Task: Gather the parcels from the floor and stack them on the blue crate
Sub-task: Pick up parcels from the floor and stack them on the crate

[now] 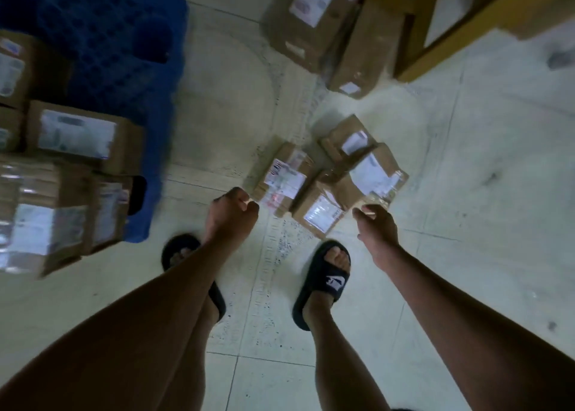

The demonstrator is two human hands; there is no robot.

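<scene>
Here, looking down from your head camera, both your arms reach toward a cluster of small cardboard parcels (pixel 329 183) lying on the pale tiled floor (pixel 466 168) just ahead of your feet. Your left hand (pixel 231 213) is curled into a loose fist with nothing in it, hovering just beside the near-left parcel (pixel 283 182) of the cluster. Your right hand (pixel 378 227) has its fingers bent inward and empty, close to the taped corner of the right-hand parcel (pixel 378 174); whether it touches that parcel you cannot tell through the blur. The blue crate (pixel 102 37) sits at your far left, and several labelled parcels (pixel 71 136) already rest stacked on its near part. Two larger cardboard boxes (pixel 314 21) stand farther off, beside a yellow frame (pixel 460 34). You wear dark slide sandals (pixel 323 283), planted apart on the tiles.
</scene>
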